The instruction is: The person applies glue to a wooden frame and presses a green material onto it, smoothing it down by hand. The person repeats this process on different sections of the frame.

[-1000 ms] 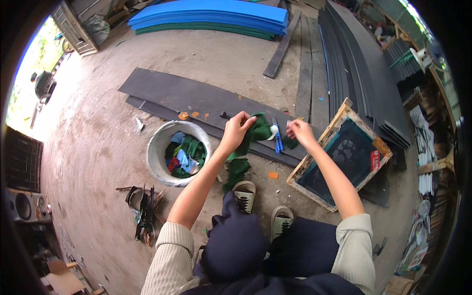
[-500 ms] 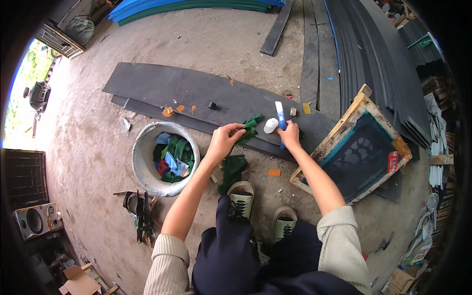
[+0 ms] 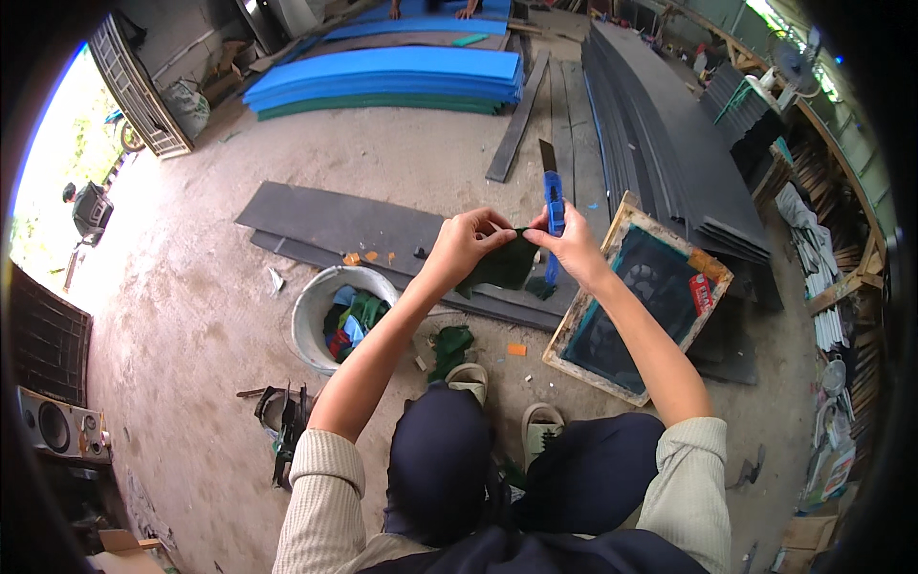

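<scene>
My left hand [image 3: 464,247] pinches a dark green cloth piece [image 3: 505,268] that hangs in front of me. At its upper right edge, the fingertips of my right hand [image 3: 576,251] meet the cloth too. That hand also grips a blue utility knife [image 3: 554,196], its blade out and pointing up and away. Below my hands lie long dark flat sheets [image 3: 335,218] on the floor. To the left, a pale bucket [image 3: 304,330] holds crumpled cloth scraps [image 3: 361,318] in green, blue and red. Another green scrap [image 3: 449,351] lies near my left foot.
A wood-framed printing screen [image 3: 677,238] leans at the right, partly behind my right forearm. Stacked blue sheets [image 3: 382,72] lie at the back, with another person's hands [image 3: 469,11] beyond. Tall dark stacks [image 3: 660,124] stand at the far right. A speaker [image 3: 59,426] sits far left.
Both hands have risen and come together on the cloth. The knife has turned more upright, and its blade now shows. The view has tilted up, revealing more of the background.
</scene>
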Tool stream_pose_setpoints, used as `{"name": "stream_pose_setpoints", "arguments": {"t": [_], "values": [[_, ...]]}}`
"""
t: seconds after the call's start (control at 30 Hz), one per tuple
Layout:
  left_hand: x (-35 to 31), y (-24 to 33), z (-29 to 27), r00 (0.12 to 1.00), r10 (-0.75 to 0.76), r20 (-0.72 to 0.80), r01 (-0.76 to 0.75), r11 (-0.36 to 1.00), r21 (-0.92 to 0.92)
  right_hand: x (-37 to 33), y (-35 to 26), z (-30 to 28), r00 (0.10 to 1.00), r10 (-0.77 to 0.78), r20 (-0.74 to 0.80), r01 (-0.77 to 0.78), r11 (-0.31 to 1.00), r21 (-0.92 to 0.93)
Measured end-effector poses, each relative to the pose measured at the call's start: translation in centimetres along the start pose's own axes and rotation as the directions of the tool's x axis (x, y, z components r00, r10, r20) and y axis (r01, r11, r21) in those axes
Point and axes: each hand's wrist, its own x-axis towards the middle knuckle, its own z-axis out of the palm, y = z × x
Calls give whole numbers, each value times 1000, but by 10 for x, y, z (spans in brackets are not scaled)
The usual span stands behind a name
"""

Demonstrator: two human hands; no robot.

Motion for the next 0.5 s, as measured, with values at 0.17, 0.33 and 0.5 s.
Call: {"name": "stream_pose_setpoints", "arguments": {"t": [0.17,0.33,0.5], "values": [[-18,54,-16,986,165,14,-165,986,-15,-12,-32,-12,985,-116,-125,115,993,-14],[-27,63,-21,900,421,114,-434,892,127,-26,-54,-11,982,-116,-152,102,990,-96],[-22,60,-19,941,322,101,-331,940,85,-36,-51,-19,895,-403,-190,276,837,-473]]}}
